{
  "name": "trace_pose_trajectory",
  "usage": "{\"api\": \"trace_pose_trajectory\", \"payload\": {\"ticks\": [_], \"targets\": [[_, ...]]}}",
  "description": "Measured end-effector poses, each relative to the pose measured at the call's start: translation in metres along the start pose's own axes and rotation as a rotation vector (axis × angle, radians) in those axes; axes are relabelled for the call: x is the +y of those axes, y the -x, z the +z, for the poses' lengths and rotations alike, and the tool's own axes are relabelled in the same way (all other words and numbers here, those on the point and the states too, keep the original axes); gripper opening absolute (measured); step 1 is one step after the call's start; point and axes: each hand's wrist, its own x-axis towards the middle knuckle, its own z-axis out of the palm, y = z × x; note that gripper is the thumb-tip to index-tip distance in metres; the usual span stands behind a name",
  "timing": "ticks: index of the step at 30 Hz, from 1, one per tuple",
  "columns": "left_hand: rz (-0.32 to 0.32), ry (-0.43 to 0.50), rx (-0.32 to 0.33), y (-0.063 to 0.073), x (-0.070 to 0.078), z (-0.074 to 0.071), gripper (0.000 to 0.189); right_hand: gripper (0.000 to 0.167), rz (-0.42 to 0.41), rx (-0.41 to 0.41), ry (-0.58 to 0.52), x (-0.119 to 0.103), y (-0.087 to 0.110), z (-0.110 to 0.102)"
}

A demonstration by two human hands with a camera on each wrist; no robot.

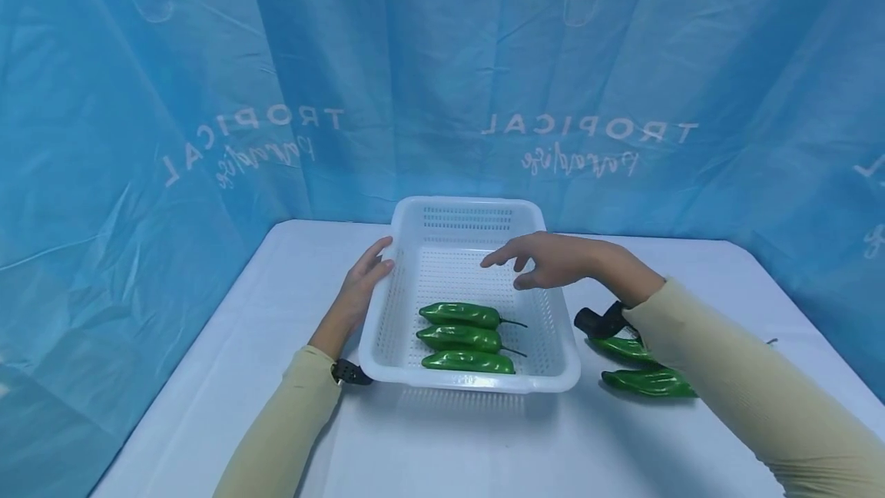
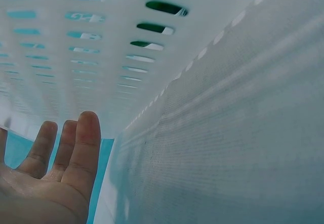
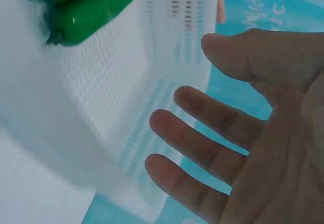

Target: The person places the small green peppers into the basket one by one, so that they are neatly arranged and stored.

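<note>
A white plastic basket with slotted walls sits in the middle of the table. Three long green peppers lie side by side in its near half, two with their thin stems showing toward the right. At the basket's left rim rests my left hand, fingers straight along the outer wall in the left wrist view. My right hand hovers over the basket's far right part with fingers spread and nothing in them; the right wrist view shows its bare palm.
On the white-covered table, right of the basket, more green peppers lie partly hidden under my right sleeve. A blue printed curtain hangs behind the table and along its sides.
</note>
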Motion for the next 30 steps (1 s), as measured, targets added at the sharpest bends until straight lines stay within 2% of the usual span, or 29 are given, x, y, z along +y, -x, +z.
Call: {"api": "trace_pose_trajectory", "payload": {"ticks": [4, 10, 15, 19, 24, 30], "targets": [[-0.005, 0.013, -0.005, 0.000, 0.000, 0.001, 0.057, 0.050, -0.001, 0.103, -0.004, 0.013, 0.022, 0.000], [-0.016, 0.024, 0.003, 0.000, 0.002, 0.001, 0.057, 0.049, 0.003, 0.206, -0.060, 0.030, 0.060, 0.003], [-0.014, 0.035, -0.008, 0.000, 0.002, 0.002, 0.058, 0.049, 0.074, 0.267, -0.046, 0.046, 0.094, 0.013], [-0.017, 0.037, -0.003, 0.001, 0.001, 0.002, 0.057, 0.047, 0.114, 0.305, -0.022, 0.061, 0.120, 0.025], [-0.018, 0.029, -0.001, 0.001, 0.001, 0.003, 0.058, 0.046, 0.126, 0.308, -0.014, 0.079, 0.150, 0.043], [-0.012, 0.045, 0.002, 0.001, 0.002, 0.002, 0.058, 0.044, 0.076, 0.319, -0.027, 0.097, 0.167, 0.064]]}}
